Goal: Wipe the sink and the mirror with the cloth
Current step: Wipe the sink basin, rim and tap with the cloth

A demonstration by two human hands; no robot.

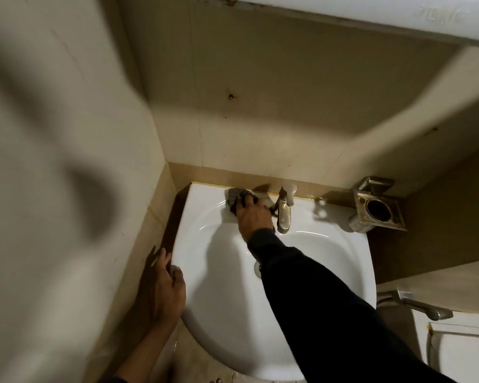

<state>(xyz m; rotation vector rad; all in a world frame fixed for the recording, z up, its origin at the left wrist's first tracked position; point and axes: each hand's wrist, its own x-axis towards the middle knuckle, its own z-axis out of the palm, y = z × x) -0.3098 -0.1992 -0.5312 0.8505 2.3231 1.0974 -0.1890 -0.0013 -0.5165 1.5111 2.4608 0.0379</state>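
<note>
Clearly still at the sink stage. Right hand point(253, 214), in a long black sleeve point(315, 286), reaching across the white ceramic oval sink point(221, 308) to its back ledge, fingers point(246, 201) closed down over a crumpled grey cloth point(234, 196) and pressing it against the ledge just left of the brushed-metal tap point(285, 207). Left hand point(163, 288) resting on the sink's left rim beside the beige tiled wall point(260, 106), fingers spread flat, gripping nothing, apparently bracing. Judging by position: back-left corner of the ledge being worked now; no telling from gloss alone which parts of the bowl have been covered. Likely left: area behind and right of the tap, the right rim near the square metal holder point(378, 208), perhaps the bowl around the drain point(257, 268). Mirror not in view at all; only a white ledge point(371, 20) overhead, so that half judged not yet begun.
</note>
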